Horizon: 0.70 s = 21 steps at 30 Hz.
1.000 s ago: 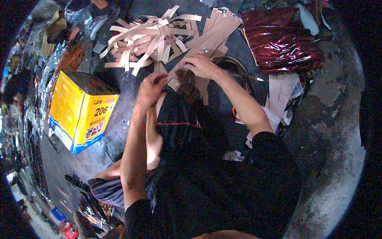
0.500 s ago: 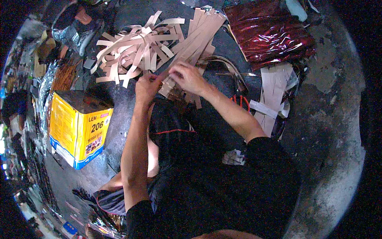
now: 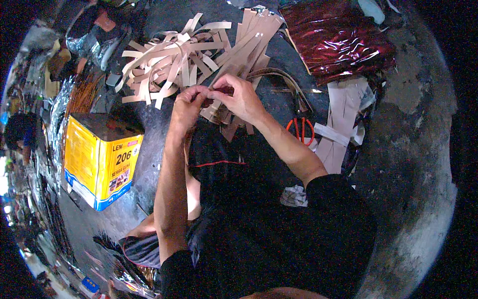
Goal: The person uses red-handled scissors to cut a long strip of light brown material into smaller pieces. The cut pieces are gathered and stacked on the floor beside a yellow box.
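My left hand [image 3: 190,105] and my right hand [image 3: 240,99] meet fingertip to fingertip at the near left side of a bundle of long, flat beige strips [image 3: 251,47]. The fingers of both are closed in a pinch. What sits between them is small and mostly hidden, so I cannot make it out. Under and beside my right hand lie the near ends of the strips. Just beyond my left hand is a tangled heap of shorter, curling beige strips [image 3: 172,62].
A yellow and blue square tin [image 3: 99,159] stands at left. Dark red glossy sheeting [image 3: 341,42] lies far right, with pale flat strips [image 3: 343,104] nearer. Orange-handled scissors [image 3: 300,130] and curved dark strips [image 3: 291,84] lie right of my hands. Clutter [image 3: 30,144] lines the left side.
My right hand has come down off the strip bundle, and its fingertips now meet those of my left hand. The left hand has turned slightly, its fingers pointing more toward the right.
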{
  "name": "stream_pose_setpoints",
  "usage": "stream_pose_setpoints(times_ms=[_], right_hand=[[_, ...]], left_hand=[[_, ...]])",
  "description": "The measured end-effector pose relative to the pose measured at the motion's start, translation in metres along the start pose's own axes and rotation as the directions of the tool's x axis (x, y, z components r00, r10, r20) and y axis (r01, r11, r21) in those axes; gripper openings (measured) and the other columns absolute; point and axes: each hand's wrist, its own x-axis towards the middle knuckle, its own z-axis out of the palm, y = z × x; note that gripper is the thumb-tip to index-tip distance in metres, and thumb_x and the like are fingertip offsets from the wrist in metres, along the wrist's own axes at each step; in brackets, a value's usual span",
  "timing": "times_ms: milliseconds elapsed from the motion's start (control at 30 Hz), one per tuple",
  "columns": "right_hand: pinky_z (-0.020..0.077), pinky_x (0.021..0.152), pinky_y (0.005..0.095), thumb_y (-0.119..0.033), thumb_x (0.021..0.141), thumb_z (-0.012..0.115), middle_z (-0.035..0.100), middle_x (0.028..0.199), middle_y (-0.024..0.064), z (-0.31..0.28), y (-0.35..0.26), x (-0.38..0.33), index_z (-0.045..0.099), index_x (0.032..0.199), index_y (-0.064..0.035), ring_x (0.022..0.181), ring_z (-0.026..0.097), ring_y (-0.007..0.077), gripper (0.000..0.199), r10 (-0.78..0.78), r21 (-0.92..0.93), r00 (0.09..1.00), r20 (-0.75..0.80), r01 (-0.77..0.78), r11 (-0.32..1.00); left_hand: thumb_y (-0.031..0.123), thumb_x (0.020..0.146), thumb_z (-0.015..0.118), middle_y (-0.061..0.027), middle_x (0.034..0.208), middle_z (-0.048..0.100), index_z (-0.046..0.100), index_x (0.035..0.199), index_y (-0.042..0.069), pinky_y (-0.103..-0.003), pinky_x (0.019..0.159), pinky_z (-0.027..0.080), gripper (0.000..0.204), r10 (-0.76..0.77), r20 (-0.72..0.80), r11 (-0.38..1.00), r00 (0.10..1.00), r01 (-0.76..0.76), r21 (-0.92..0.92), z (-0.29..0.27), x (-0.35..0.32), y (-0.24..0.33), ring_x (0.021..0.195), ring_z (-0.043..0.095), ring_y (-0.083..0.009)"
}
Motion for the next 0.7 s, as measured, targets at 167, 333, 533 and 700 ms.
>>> stream_pose_setpoints(times_ms=[167,333,533,700], right_hand=[[0.05,0.069,0.0294,-0.019,0.08,0.068,0.067,0.082,0.0097,-0.013,-0.017,0.0,0.064,0.09,0.0007,0.076,0.064,0.0155,0.022,0.032,-0.07,0.997,0.074,-0.027,0.997],[0.0501,0.068,0.0327,-0.019,0.08,0.066,0.067,0.079,0.0117,-0.02,-0.019,-0.002,0.064,0.087,0.0001,0.073,0.065,0.02,0.02,0.034,-0.097,0.995,0.099,-0.025,0.995],[0.0524,0.069,0.0297,-0.012,0.084,0.057,0.066,0.084,0.0101,-0.019,0.008,0.014,0.06,0.09,0.0,0.071,0.063,0.0165,0.014,0.151,0.309,0.976,0.159,-0.195,0.931],[0.0522,0.085,0.0376,-0.018,0.082,0.055,0.063,0.097,0.0159,-0.13,0.093,0.066,0.057,0.099,0.0082,0.09,0.063,0.0271,0.032,0.506,0.818,0.861,-0.052,-0.253,0.516]], left_hand=[[0.012,0.089,0.057,-0.0017,0.078,0.063,0.063,0.093,0.001,-0.024,0.066,0.048,0.013,0.175,0.004,0.98,0.984,-0.175,0.097,0.003,-0.002,0.001,0.068,0.057,-0.0096],[0.011,0.088,0.058,-0.0048,0.078,0.064,0.063,0.09,0.002,-0.027,0.064,0.048,0.011,0.247,-0.021,0.956,0.969,-0.24,0.17,0.008,-0.008,0.009,0.067,0.058,-0.0114],[0.008,0.078,0.062,-0.0135,0.071,0.058,0.057,0.08,0.004,-0.032,0.059,0.048,0.006,0.417,-0.165,0.738,0.894,-0.227,0.636,-0.028,-0.054,0.035,0.063,0.06,-0.023],[0.006,0.085,0.057,-0.0093,0.071,0.06,0.054,0.087,-0.002,-0.029,0.063,0.047,0.009,0.278,-0.415,0.684,0.866,0.125,0.719,-0.151,-0.178,0.044,0.068,0.057,-0.0146]])
